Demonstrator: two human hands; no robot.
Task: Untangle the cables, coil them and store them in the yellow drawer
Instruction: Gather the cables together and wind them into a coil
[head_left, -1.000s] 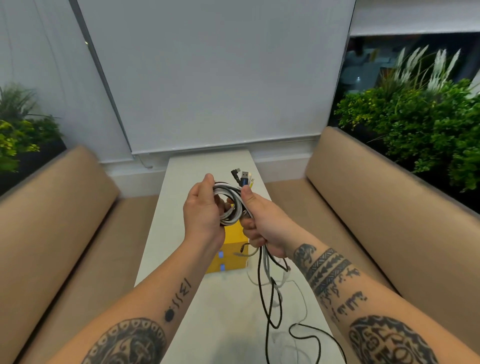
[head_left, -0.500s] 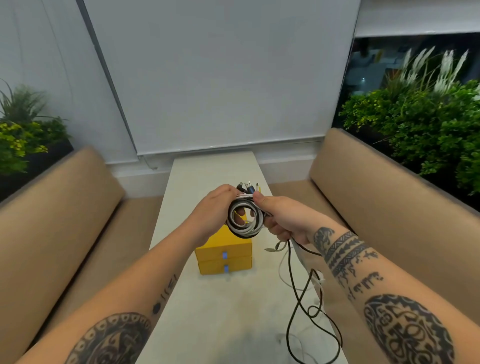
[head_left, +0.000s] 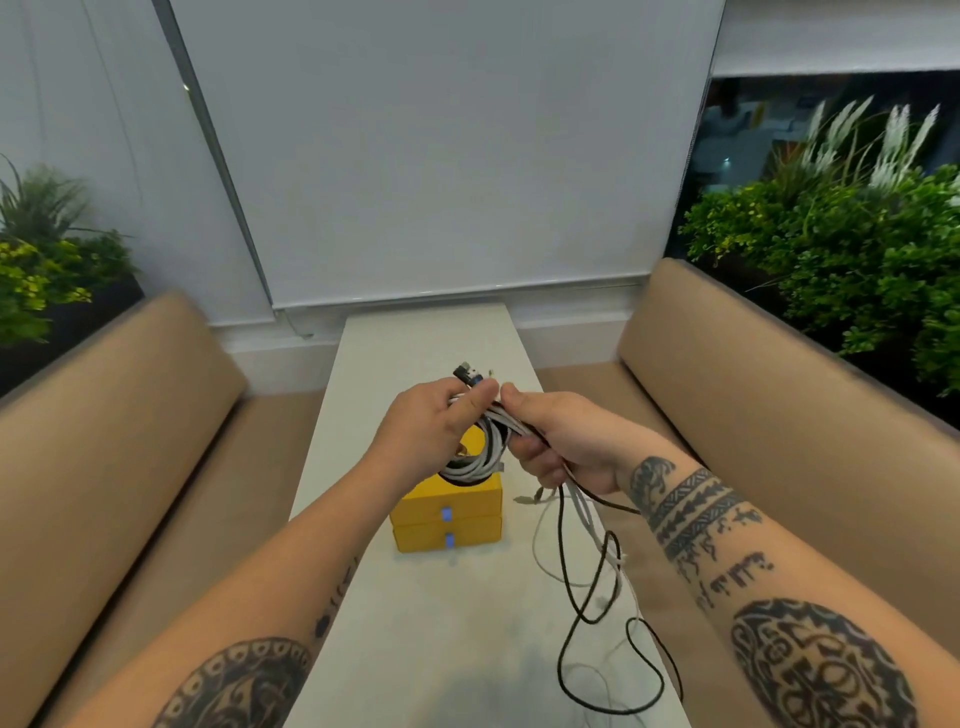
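Note:
A coil of white and black cables (head_left: 480, 457) hangs above the yellow drawer box (head_left: 448, 514), which stands on the narrow white table (head_left: 431, 613). My left hand (head_left: 431, 431) grips the coil's top, plug ends (head_left: 470, 375) sticking up past my fingers. My right hand (head_left: 558, 441) holds the same cables just to the right, fingers curled round the strands. From it, loose black cable (head_left: 582, 613) and white cable (head_left: 543, 540) trail down onto the table's right side. Both drawers, with blue tabs, are closed.
Tan padded benches (head_left: 119, 467) (head_left: 769, 415) run along both sides of the table. Green plants (head_left: 841, 249) stand behind the right bench and others (head_left: 47, 260) at the far left. A white roller blind (head_left: 441, 156) covers the window ahead.
The hands and coil have dropped lower, closer to the yellow box. The coil has turned flatter, and more loose cable lies on the table at the right.

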